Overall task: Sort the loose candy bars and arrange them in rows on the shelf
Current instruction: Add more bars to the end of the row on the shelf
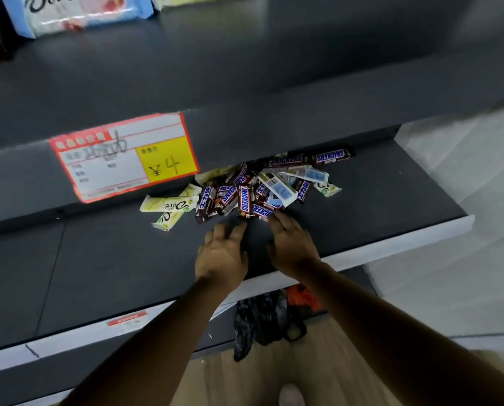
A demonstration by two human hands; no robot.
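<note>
Left hand (222, 254), right hand (292, 244) flat, empty; candy bars (246, 197) heaped just ahead of both.

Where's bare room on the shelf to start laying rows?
Widest bare patch: shelf left of the left hand, between green Dove bars and white front edge. Another lies right of the pile, toward the shelf's end. The pile is crowded.

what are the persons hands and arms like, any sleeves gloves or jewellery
Both are bare. The left hand and right hand wear no gloves, and the forearms show no sleeves up to the frame edge. No watch, bracelet or ring is visible.
</note>
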